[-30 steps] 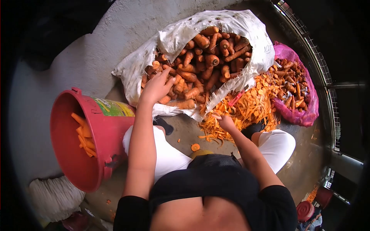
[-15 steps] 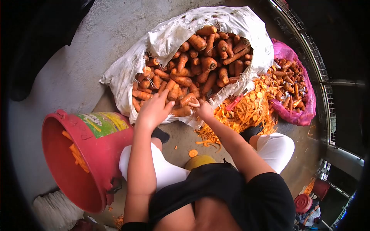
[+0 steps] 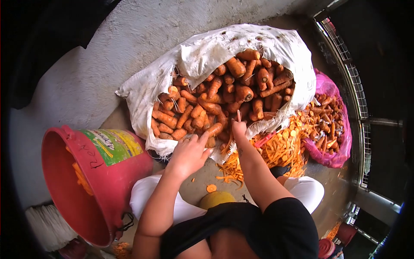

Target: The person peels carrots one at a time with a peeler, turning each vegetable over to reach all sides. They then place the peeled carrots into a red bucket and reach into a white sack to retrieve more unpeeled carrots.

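Orange carrots (image 3: 202, 110) by left hand (image 3: 189, 153)

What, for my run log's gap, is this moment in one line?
left hand: open, on carrots at sack mouth | right hand: grips thin item, beside left | bucket: tilted, at left

Narrow gap between bucket (image 3: 113, 169) and sack (image 3: 202, 49)

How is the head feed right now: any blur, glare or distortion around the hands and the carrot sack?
Head view: heavy fisheye, black corners, the grille bowed; even soft daylight, no glare; carrots in the white sack sharp; left hand and right hand slightly soft; the thin tool in the right fist too small to identify; bucket interior shaded.
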A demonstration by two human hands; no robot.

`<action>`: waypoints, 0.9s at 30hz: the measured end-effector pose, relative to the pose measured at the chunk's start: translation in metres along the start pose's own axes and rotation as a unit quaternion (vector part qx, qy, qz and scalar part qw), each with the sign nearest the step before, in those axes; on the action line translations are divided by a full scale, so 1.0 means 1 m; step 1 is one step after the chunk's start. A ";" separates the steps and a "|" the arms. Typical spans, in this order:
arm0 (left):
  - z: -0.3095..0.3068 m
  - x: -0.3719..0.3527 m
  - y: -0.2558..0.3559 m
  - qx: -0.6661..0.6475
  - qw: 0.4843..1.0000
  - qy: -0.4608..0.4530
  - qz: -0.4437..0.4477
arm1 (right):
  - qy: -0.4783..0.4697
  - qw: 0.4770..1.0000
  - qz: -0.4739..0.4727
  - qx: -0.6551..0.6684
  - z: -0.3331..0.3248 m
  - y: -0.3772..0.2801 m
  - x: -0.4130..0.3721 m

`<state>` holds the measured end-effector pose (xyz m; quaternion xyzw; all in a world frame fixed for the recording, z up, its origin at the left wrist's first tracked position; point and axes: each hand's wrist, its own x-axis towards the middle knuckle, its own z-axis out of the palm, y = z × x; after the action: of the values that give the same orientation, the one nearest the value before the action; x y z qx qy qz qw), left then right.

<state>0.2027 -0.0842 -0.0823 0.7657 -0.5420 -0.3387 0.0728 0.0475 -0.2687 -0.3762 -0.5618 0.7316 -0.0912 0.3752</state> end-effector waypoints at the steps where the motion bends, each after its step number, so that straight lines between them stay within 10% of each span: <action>1: 0.002 0.000 0.000 -0.009 1.000 0.000 0.007 | 0.029 0.999 0.000 0.018 0.005 0.006 0.006; 12: -0.011 0.008 -0.005 0.017 0.999 0.001 -0.034 | -0.139 0.926 0.042 0.348 -0.064 0.013 -0.002; 27: -0.003 0.012 0.008 0.059 0.997 0.034 -0.028 | -0.161 0.952 0.026 0.259 -0.064 0.025 -0.024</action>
<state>0.2004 -0.0989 -0.0818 0.7949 -0.5363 -0.2815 0.0364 -0.0105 -0.2569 -0.3344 -0.4331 0.6274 -0.1756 0.6229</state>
